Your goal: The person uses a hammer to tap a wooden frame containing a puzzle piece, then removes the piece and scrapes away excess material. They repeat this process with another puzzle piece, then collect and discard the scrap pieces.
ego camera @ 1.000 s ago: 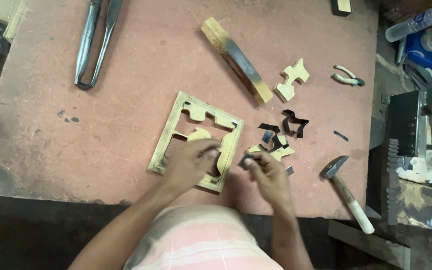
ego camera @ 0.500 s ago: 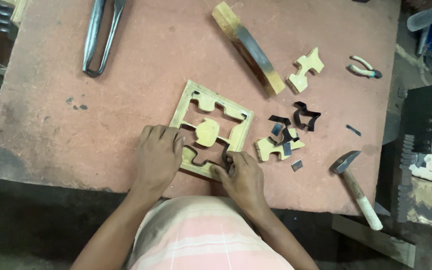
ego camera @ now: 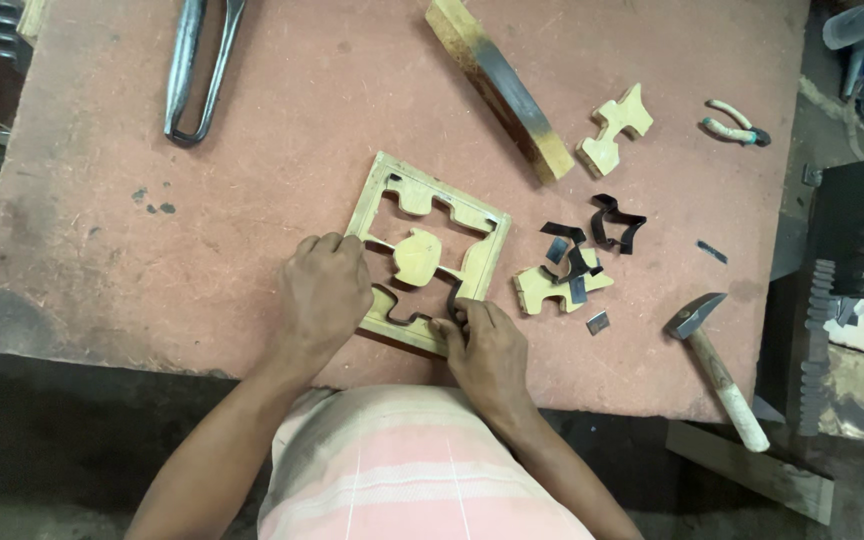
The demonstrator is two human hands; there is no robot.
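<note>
Left hand (ego camera: 320, 290) palm down, fingers curled, knuckles up, thumb side toward body centre. Left forearm runs down-left to the lower edge, bare. Right hand (ego camera: 487, 350) palm down, fingers bunched and bent at the tips, fingertips (ego camera: 449, 325) pinched close together at its upper-left. Right forearm runs down-right, bare. Both wrists roughly straight. Hands near each other, not touching. Elbows out of view. Whether the right fingertips pinch anything can't be told.
</note>
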